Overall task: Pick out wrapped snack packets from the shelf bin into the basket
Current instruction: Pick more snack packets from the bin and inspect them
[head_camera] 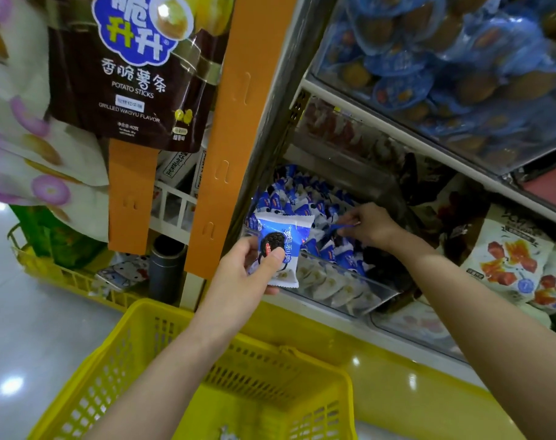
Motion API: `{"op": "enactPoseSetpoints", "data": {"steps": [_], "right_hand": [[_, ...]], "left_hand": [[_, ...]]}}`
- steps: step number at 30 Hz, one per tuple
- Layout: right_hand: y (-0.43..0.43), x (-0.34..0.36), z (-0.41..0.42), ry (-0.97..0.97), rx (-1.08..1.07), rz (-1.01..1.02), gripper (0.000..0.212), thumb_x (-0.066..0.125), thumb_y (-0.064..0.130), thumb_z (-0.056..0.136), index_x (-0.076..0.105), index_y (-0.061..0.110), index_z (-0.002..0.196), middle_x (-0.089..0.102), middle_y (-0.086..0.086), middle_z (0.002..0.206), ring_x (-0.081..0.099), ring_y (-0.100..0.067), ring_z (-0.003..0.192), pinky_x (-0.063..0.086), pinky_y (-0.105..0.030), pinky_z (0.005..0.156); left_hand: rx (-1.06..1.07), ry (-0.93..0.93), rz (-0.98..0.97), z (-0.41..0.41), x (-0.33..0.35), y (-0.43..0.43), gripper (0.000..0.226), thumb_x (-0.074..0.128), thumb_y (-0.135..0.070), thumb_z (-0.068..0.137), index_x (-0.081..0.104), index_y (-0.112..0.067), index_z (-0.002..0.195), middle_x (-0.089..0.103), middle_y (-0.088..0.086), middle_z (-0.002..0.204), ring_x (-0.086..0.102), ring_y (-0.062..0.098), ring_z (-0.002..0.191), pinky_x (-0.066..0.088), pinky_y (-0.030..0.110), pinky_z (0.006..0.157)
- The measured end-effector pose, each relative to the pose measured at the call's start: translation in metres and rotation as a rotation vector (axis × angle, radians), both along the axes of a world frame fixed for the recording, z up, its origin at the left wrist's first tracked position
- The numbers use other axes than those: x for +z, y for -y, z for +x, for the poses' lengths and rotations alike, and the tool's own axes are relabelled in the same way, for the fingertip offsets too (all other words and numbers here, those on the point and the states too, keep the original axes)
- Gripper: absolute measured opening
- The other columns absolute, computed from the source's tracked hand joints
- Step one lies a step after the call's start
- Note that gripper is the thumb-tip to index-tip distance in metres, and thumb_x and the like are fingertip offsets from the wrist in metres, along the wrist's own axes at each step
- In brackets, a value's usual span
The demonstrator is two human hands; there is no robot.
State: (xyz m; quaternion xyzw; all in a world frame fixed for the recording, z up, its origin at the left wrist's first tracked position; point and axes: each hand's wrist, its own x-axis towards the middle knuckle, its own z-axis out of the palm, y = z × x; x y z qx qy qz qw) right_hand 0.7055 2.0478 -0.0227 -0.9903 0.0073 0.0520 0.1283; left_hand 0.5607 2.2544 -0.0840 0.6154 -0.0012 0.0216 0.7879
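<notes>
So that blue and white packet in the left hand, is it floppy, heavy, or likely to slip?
Probably light: the left hand holds the packet up by its lower part with thumb and fingers alone. It stands out flat instead of drooping, so likely fairly stiff, perhaps from the biscuit pictured on it, which could crack. The glossy wrapper may be slippery.

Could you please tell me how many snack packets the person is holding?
2. One blue-and-white packet is gripped in the left hand in front of the bin; a second blue packet is pinched by the fingers of the right hand inside the bin.
</notes>
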Motion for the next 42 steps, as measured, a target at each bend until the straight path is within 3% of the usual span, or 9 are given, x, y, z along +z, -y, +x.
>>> {"op": "enactPoseSetpoints", "data": {"steps": [6, 11, 16, 20, 23, 31, 34, 39, 42], "right_hand": [[-0.008, 0.036, -0.038, 0.525, 0.023, 0.193, 0.022, 0.064, 0.013, 0.086, 0.067, 0.011, 0.108, 0.062, 0.000, 0.098, 0.052, -0.008, 0.088, 0.036, -0.011, 0.074], [-0.027, 0.052, -0.098, 0.134, 0.151, 0.809, 0.015, 0.067, 0.013, 0.083, 0.069, 0.023, 0.095, 0.068, 0.002, 0.085, 0.065, -0.009, 0.076, 0.055, -0.021, 0.072], [-0.053, 0.025, -0.143, 0.035, 0.285, 0.754, 0.018, 0.068, 0.006, 0.081, 0.067, 0.023, 0.086, 0.068, 0.002, 0.082, 0.064, -0.009, 0.071, 0.054, -0.017, 0.069], [-0.060, 0.014, -0.153, 0.185, 0.274, 0.741, 0.013, 0.065, 0.014, 0.085, 0.063, 0.023, 0.094, 0.065, 0.010, 0.090, 0.060, 0.002, 0.080, 0.050, -0.013, 0.075], [-0.057, 0.012, -0.151, 0.249, 0.113, 0.772, 0.021, 0.053, 0.028, 0.092, 0.056, 0.021, 0.112, 0.061, 0.009, 0.105, 0.058, 0.000, 0.096, 0.049, -0.016, 0.082], [-0.049, 0.004, -0.155, -0.150, -0.069, 0.998, 0.054, 0.060, 0.026, 0.089, 0.039, 0.008, 0.135, 0.057, -0.007, 0.124, 0.065, -0.016, 0.100, 0.054, -0.032, 0.088], [-0.048, 0.002, -0.155, -0.214, -0.045, 0.962, 0.051, 0.062, 0.025, 0.087, 0.044, 0.011, 0.133, 0.062, -0.003, 0.120, 0.064, -0.009, 0.098, 0.054, -0.023, 0.076], [-0.041, 0.003, -0.135, -0.059, -0.007, 0.828, 0.034, 0.065, 0.034, 0.083, 0.057, 0.023, 0.114, 0.068, 0.013, 0.097, 0.064, 0.004, 0.079, 0.047, -0.011, 0.059], [-0.029, 0.007, -0.095, 0.200, -0.161, 0.802, 0.033, 0.065, 0.030, 0.085, 0.058, 0.013, 0.113, 0.066, -0.001, 0.105, 0.061, -0.008, 0.084, 0.048, -0.020, 0.071]], "left_hand": [[0.060, -0.096, -0.002, -0.004, 0.000, 0.002, 0.017, 0.053, -0.029, 0.092, 0.049, -0.025, 0.109, 0.060, -0.010, 0.104, 0.066, 0.005, 0.072, 0.058, 0.026, 0.058], [0.011, -0.193, -0.024, -0.010, 0.002, 0.003, 0.016, 0.047, -0.028, 0.096, 0.049, -0.020, 0.110, 0.058, -0.007, 0.097, 0.065, 0.008, 0.069, 0.056, 0.025, 0.052], [-0.317, -0.153, -0.215, -0.027, 0.004, 0.009, 0.049, 0.037, -0.059, 0.085, 0.061, -0.027, 0.113, 0.070, 0.003, 0.105, 0.069, 0.020, 0.088, 0.055, 0.030, 0.060], [-0.314, -0.114, -0.206, -0.034, 0.007, 0.010, 0.050, 0.066, -0.047, 0.068, 0.057, -0.027, 0.113, 0.071, -0.003, 0.096, 0.069, 0.018, 0.083, 0.053, 0.026, 0.057], [-0.340, -0.096, -0.233, -0.036, 0.008, 0.006, 0.050, 0.067, -0.041, 0.069, 0.057, -0.023, 0.114, 0.072, 0.003, 0.097, 0.069, 0.021, 0.085, 0.054, 0.024, 0.058], [-0.411, -0.108, -0.350, -0.033, 0.012, 0.001, 0.040, 0.062, -0.032, 0.076, 0.061, -0.014, 0.111, 0.071, 0.012, 0.102, 0.069, 0.026, 0.090, 0.057, 0.030, 0.068], [-0.398, -0.067, -0.312, -0.032, 0.013, 0.003, 0.030, 0.059, -0.029, 0.083, 0.058, -0.022, 0.112, 0.072, 0.005, 0.102, 0.069, 0.026, 0.091, 0.057, 0.030, 0.068], [-0.264, -0.042, -0.195, -0.031, 0.008, 0.007, 0.025, 0.052, -0.026, 0.092, 0.050, -0.027, 0.116, 0.069, 0.000, 0.106, 0.070, 0.019, 0.085, 0.055, 0.024, 0.061], [-0.154, -0.091, -0.134, -0.028, 0.005, 0.003, 0.018, 0.052, -0.026, 0.093, 0.049, -0.023, 0.110, 0.068, 0.004, 0.099, 0.071, 0.018, 0.070, 0.051, 0.017, 0.054]]}}
